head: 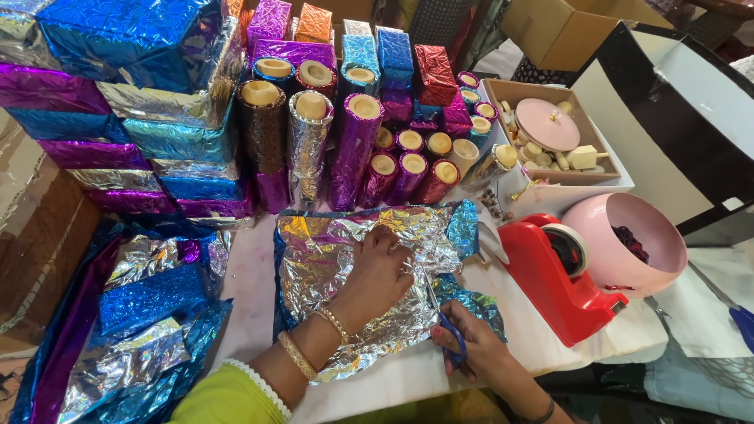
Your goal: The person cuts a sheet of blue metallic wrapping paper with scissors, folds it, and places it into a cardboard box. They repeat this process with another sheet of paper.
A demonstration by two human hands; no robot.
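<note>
My left hand lies palm down on a crumpled sheet of silver foil paper with a blue backing, pinning it flat on the white table. My right hand grips a pair of blue-handled scissors at the sheet's right edge, with the blades pointing up into the foil. Gold bangles sit on my left wrist.
Foil-wrapped boxes and wrapped cylinders stand at the back. Loose foil sheets are piled at the left. A red tape dispenser, a pink bowl and a cardboard tray of wooden parts sit at the right.
</note>
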